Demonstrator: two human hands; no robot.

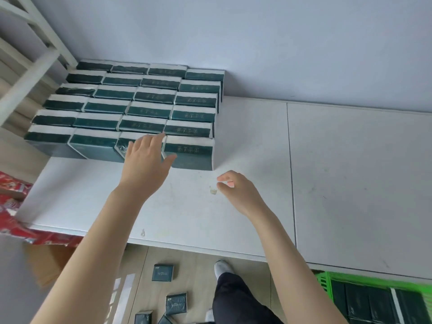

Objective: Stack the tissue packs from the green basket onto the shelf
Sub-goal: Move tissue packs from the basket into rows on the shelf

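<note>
Dark green tissue packs [131, 106] with white tops stand in a tight block of several rows on the white shelf [257, 160], against the wall at the left. My left hand [146, 157] is spread flat with straight fingers over the front row, touching the third pack from the left. My right hand [236, 187] hovers just above the shelf to the right of the block, fingers loosely curled and holding nothing. The green basket [327, 280] shows at the bottom right, with more dark green packs [364, 300] inside it.
Several loose tissue packs [163, 272] lie on the wooden floor below the shelf edge, near my foot [222, 267]. Red patterned packages [14, 206] sit at the left. A white frame [35, 66] rises at the upper left. A small stain marks the shelf beside my right hand.
</note>
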